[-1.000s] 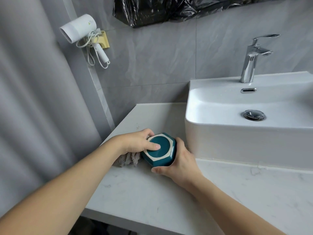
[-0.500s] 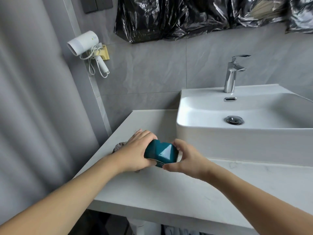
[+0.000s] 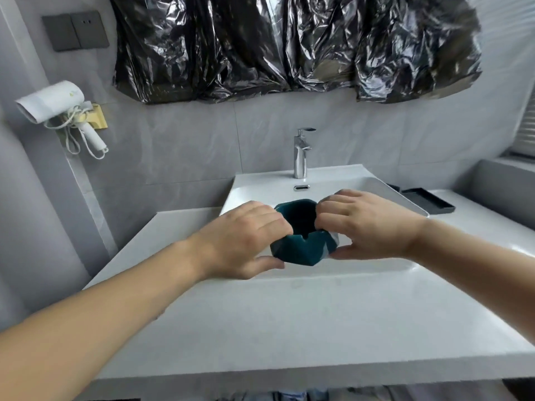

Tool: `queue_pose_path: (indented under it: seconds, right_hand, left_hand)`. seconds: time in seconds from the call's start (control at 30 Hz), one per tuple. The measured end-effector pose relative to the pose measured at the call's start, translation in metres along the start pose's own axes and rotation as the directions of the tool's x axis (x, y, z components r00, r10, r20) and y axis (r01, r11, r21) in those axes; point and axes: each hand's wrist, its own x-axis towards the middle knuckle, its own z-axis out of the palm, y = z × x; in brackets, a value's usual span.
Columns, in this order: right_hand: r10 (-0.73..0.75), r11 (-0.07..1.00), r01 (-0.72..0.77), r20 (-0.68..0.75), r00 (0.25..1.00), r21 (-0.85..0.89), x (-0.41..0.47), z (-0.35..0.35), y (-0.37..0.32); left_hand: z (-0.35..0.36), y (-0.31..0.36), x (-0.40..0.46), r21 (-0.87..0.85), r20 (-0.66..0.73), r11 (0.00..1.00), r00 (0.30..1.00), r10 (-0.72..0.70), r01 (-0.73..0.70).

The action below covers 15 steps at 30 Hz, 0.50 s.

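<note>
Together, two hands hold a teal ashtray over the sink.
Left hand and right hand each grip its rim, fingers curled inside, thumbs beneath.

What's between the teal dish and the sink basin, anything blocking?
Nothing visible. Left hand and right hand grip the teal dish by its rim over the sink basin. No other object shows in the basin; under the dish it's hidden. The faucet stands behind, apart.

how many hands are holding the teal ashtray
2. The left hand grips the teal ashtray on its left side and the right hand grips its right side, above the sink.
</note>
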Motion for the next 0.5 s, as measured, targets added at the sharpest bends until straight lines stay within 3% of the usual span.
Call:
queue_pose_path:
  seconds: [0.1,0.27,0.5]
  right_hand:
    - [-0.015,0.997,0.014,-0.011,1.0,-0.073,-0.027,0.004,0.063]
    - [-0.005,0.999,0.007,0.042,0.999,-0.039,-0.049,0.025,0.167]
    - [0.164,0.971,-0.189,0.166,0.972,0.145,-0.052,-0.011,0.227]
  left_hand:
    - [0.027,-0.027,0.058,0.073,-0.019,0.992,0.994,0.104,-0.102]
    - [0.084,-0.094,0.15,0.116,0.028,0.978,0.984,0.173,-0.175]
    - [0.07,-0.13,0.233,-0.109,0.155,0.984,0.975,0.159,-0.143]
